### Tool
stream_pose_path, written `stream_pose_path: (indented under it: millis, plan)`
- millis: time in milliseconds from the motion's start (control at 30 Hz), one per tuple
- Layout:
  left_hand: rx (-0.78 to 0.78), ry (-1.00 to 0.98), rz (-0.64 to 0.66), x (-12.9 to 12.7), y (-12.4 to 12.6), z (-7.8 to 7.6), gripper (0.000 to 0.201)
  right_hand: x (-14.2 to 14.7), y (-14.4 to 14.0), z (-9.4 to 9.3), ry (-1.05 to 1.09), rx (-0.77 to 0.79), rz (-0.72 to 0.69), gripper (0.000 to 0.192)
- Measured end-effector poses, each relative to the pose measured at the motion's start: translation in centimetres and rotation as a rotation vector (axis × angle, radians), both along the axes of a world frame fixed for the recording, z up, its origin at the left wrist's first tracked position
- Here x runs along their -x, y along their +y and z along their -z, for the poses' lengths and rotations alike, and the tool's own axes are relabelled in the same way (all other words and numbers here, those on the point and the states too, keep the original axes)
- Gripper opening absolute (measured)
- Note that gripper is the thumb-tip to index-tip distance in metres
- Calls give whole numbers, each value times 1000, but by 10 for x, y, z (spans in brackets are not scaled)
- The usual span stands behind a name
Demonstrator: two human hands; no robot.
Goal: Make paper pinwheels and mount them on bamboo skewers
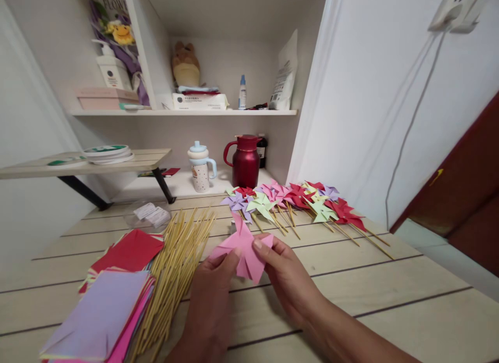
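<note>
A pink paper pinwheel (245, 246) is held up over the table between both hands. My left hand (216, 274) pinches its lower left part, with the thumb on the front. On the other side, my right hand (283, 261) grips the right blade between thumb and fingers. Partly hidden behind the pinwheel is a small grey object (234, 227) that I cannot make out. Thin wooden sticks (175, 269) lie in a bundle left of my left hand. Beyond my hands, several finished pinwheels on sticks (300, 199) lie in a heap in red, pink, green, yellow and purple.
Stacks of coloured paper, purple (99, 311) and red (128, 251), lie at the left. A clear container (148, 216) stands behind them. At the back are a cup (200, 168) and a red jug (245, 163). A small raised shelf (148, 157) overhangs the left side.
</note>
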State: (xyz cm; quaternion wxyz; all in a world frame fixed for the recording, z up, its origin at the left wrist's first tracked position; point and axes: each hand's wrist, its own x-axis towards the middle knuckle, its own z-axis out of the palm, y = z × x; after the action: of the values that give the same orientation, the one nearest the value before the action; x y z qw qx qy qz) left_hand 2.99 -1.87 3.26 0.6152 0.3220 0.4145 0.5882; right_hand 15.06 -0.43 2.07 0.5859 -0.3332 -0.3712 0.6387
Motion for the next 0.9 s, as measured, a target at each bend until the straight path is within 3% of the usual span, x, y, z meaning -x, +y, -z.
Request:
stream_pose_path:
  millis: [167, 267, 467, 567, 667, 900]
  plan:
    - [-26, -33, -84, 12, 5, -5, 16, -8, 5, 0, -49, -64, 13, 34]
    - [-4, -100, -128, 18, 7, -8, 21, -17, 10, 4, -218, -160, 68, 32]
    - [68, -176, -156, 23, 8, -7, 33, -29, 14, 6, -757, -756, 247, 24]
    - [59, -197, -118, 22, 7, -6, 32, -26, 10, 3, -881, -911, 234, 35]
    - [57, -219, -92, 21, 6, -7, 31, -22, 8, 1, -934, -943, 223, 38]
    - [65, -224, -92, 18, 4, -7, 34, -23, 13, 4, -855, -868, 246, 23]
